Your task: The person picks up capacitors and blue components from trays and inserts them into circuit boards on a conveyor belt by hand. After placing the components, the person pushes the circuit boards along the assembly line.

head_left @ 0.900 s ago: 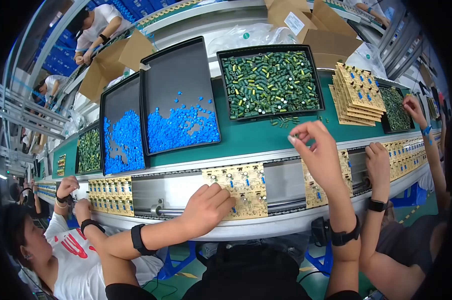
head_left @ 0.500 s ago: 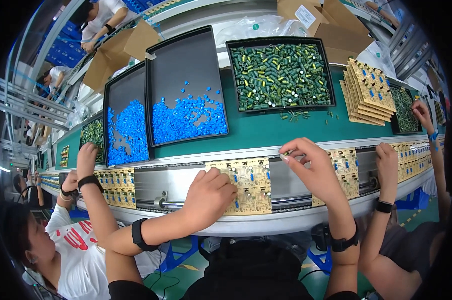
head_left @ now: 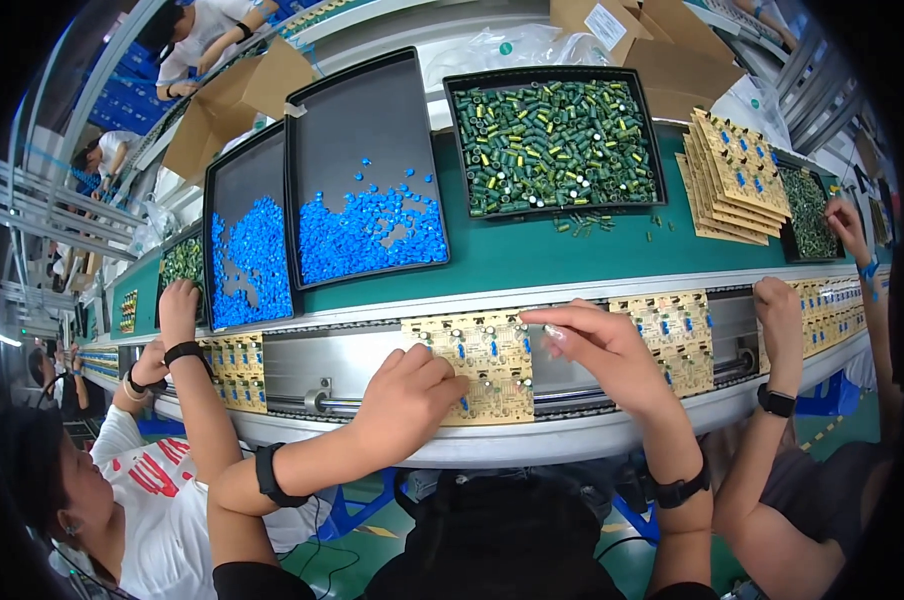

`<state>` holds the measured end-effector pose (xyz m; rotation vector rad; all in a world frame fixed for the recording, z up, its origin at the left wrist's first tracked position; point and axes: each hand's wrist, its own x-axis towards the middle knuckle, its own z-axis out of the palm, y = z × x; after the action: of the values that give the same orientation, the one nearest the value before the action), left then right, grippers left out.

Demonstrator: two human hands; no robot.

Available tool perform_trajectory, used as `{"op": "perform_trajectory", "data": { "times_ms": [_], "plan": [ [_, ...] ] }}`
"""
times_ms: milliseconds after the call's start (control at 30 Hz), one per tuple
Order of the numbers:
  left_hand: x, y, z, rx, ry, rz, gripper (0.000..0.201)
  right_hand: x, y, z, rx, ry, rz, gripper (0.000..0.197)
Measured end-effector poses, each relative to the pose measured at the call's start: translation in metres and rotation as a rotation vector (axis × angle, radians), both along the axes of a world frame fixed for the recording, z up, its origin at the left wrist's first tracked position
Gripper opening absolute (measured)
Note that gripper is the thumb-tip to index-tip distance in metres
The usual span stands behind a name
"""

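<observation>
A tan circuit board [head_left: 497, 352] with blue and dark components lies on the conveyor in front of me. My left hand [head_left: 410, 398] is closed at the board's left edge, thumb over its surface; whatever its curled fingers hold is hidden. Above the board's upper right corner, my right hand [head_left: 617, 360] has its index finger stretched out, the tip at the corner. Its thumb is apart from that finger, and I see nothing held between them. A second board [head_left: 664, 330] lies behind and right of this hand.
Beyond the conveyor stand a black tray of green cylindrical capacitors [head_left: 557, 145] and two trays of blue disc-like parts [head_left: 372, 235]. Stacked boards [head_left: 737, 185] stand at right. Co-workers' hands [head_left: 179, 310] [head_left: 775, 310] are close on both sides. Loose capacitors [head_left: 587, 222] lie before the green tray.
My right hand has come left and down from above the conveyor's far rail to the board's corner. Its pinched fingers have spread, the index straightening. My left hand stays at the board's left edge.
</observation>
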<state>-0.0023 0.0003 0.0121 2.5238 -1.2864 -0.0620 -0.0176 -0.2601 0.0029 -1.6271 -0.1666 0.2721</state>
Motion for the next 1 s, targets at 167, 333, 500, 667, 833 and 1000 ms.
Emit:
{"op": "perform_trajectory", "data": {
  "times_ms": [167,333,500,667,833,1000],
  "plan": [
    [0.014,-0.012,0.041,-0.014,-0.022,0.023,0.045,-0.004,0.004,-0.006,0.279,0.216,-0.088,0.022],
    [0.088,-0.056,0.039,-0.098,-0.386,0.063,0.034,-0.011,0.003,-0.015,0.214,0.29,-0.186,0.015],
    [0.157,-0.087,0.004,-0.125,-0.532,0.095,0.013,-0.024,0.033,-0.006,0.105,0.269,-0.146,0.014],
    [0.168,-0.101,-0.012,-0.105,-0.376,0.134,0.013,-0.032,0.055,-0.009,-0.508,-0.125,-0.097,0.013],
    [0.166,-0.107,-0.014,-0.241,-0.289,0.176,0.013,-0.033,0.063,-0.019,-0.708,-0.375,-0.14,0.019],
    [0.166,-0.107,-0.014,-0.235,-0.278,0.179,0.014,-0.032,0.068,-0.018,-0.738,-0.395,-0.132,0.017]
  ]
}}
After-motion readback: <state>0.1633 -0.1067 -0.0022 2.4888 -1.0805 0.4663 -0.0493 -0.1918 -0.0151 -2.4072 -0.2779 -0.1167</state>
